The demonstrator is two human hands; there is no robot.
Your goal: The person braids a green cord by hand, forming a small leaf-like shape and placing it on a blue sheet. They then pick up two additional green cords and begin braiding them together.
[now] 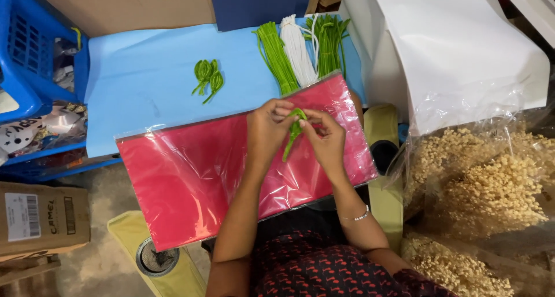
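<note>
Blue paper covers the low desk (144, 89) in front of me, and a red sheet pack in clear wrap (202, 170) lies across its near edge and over my lap as a work pad. Above the far right part of that pack I hold a green pipe cleaner (293, 132), bent at the top into a small loop with its tail hanging down toward me. My left hand (267, 132) is closed on the loop from the left, thumb and forefinger pinching it; my right hand (326, 138) is closed on the same top from the right, fingertips meeting the left ones. Both hands grip the wire, neither is free.

As I judge it, the step is shaping the loop into a leaf. To do it well I would keep the pinch right at the crossing point, twist the tail tight so the loop cannot spring open, and match its outline to the finished green leaves (207, 76) lying on the blue paper toward the far middle of the desk, well apart from my hands.

Along the far right edge lie bundles of stock: green pipe cleaners (276, 57), a white bundle (298, 51) just beside them, and more green strands (330, 39). A blue crate (23, 54) stands off the left edge, and bags of dried beige flowers (480, 181) sit to my right.
</note>
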